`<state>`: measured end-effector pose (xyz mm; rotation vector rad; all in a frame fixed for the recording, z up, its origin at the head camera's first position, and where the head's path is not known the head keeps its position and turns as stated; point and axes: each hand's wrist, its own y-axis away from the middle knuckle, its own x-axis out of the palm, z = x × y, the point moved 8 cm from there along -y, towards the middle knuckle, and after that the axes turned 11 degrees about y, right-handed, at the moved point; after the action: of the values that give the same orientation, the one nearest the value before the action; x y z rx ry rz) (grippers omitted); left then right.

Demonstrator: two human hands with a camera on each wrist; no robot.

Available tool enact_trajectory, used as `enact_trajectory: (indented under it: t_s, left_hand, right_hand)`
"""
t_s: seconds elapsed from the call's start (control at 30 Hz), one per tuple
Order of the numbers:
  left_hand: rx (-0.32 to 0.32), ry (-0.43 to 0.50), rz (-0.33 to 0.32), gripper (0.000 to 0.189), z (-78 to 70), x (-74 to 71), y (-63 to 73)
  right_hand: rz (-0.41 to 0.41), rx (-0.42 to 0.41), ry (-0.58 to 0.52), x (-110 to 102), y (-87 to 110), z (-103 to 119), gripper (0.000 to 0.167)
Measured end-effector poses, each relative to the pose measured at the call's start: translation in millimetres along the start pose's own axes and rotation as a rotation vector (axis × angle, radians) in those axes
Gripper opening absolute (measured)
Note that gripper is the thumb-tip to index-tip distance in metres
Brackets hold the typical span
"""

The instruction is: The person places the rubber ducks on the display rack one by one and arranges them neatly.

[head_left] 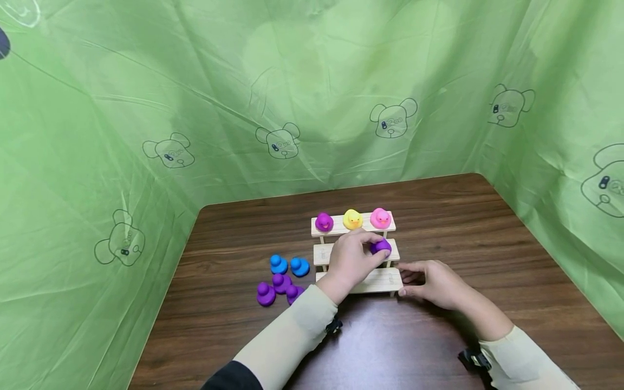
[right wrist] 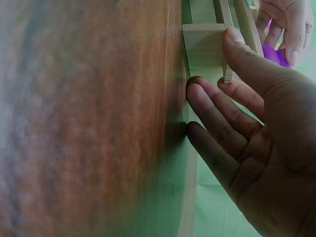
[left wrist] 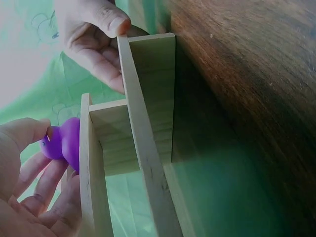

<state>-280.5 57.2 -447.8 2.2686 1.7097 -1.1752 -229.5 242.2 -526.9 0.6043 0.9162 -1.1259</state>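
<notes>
A small three-step wooden rack (head_left: 375,281) stands on the table. Its top step bears a purple rubber duck (head_left: 324,222), a yellow duck (head_left: 352,219) and a pink duck (head_left: 381,218). My left hand (head_left: 352,260) reaches over the rack and pinches another purple duck (left wrist: 70,143) by the head, its base against the middle step's right part. My right hand (head_left: 436,284) is at the right end of the bottom step, thumb (right wrist: 236,37) at the front edge and index finger behind, holding that end between them. Its other fingers (right wrist: 217,108) spread below, near the table.
Left of the rack lie two blue ducks (head_left: 279,264) and several purple ducks (head_left: 266,294), one partly hidden by my left sleeve (head_left: 297,325). The brown wooden table (head_left: 234,233) has green curtains (head_left: 312,81) behind it and at both sides.
</notes>
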Motion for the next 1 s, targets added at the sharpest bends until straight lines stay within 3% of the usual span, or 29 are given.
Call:
enact_trajectory:
  t_s: [1.0]
  left_hand:
    - [0.045, -0.024, -0.009, 0.03, -1.9, 4.6, -1.3]
  right_hand:
    - [0.01, -0.012, -0.029, 1.2, -0.4, 0.8, 0.064]
